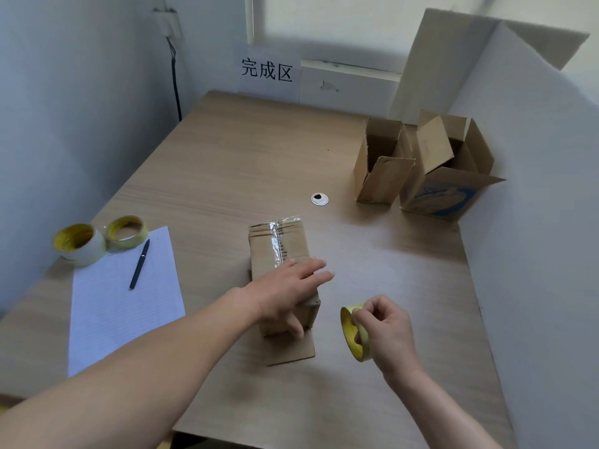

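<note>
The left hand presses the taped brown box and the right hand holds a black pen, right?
Not quite. The right hand holds a yellow tape roll, not a pen. The left hand does press the taped brown cardboard box, as the head view shows.

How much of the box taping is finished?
Done: a shiny tape strip runs along the top seam of the box. In hand: the left hand presses the box while the right hand grips a tape roll. Left: the near flap lies loose on the table, and two open boxes stand untaped.
</note>
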The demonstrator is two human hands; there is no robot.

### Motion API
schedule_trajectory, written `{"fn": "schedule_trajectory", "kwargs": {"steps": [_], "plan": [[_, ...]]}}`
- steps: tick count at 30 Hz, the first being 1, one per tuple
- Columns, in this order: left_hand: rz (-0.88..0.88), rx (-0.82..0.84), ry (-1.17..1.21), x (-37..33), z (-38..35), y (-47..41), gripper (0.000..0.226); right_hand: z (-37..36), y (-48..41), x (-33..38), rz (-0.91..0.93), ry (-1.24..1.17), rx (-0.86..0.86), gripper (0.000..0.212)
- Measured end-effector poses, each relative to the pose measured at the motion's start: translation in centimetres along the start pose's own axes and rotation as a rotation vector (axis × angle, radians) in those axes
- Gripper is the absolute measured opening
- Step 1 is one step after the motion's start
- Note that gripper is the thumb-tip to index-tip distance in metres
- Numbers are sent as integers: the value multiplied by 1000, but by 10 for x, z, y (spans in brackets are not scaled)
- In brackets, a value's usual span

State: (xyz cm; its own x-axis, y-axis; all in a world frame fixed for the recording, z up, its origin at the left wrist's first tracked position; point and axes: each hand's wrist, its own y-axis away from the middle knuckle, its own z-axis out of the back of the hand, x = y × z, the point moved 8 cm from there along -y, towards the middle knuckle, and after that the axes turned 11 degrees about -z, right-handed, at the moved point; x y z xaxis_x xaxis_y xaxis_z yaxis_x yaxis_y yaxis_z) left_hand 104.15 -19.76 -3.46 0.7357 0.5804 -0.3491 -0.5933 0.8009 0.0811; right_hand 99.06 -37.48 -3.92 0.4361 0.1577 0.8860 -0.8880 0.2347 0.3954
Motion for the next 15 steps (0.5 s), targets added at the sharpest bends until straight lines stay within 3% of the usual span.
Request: {"fn": "schedule_trajectory", "kwargs": {"steps": [2,4,6,8,11,15], "plan": [[60,-205,186,-12,17,12,107,-9,4,4,-7,78,102,16],[112,-490,369,-27,31,28,82,-18,9,7,0,131,194,10],[237,-636,654,-34,21,42,58,-28,15,10,20,184,275,8],[370,-667,867,-36,1,50,35,-41,20,10,20,230,361,6],[507,-700,956,-39,-12,64,11,-56,27,11,6,275,456,7],[557,-753,918,-42,-18,85,18,-68,33,8,8,362,514,9]]}}
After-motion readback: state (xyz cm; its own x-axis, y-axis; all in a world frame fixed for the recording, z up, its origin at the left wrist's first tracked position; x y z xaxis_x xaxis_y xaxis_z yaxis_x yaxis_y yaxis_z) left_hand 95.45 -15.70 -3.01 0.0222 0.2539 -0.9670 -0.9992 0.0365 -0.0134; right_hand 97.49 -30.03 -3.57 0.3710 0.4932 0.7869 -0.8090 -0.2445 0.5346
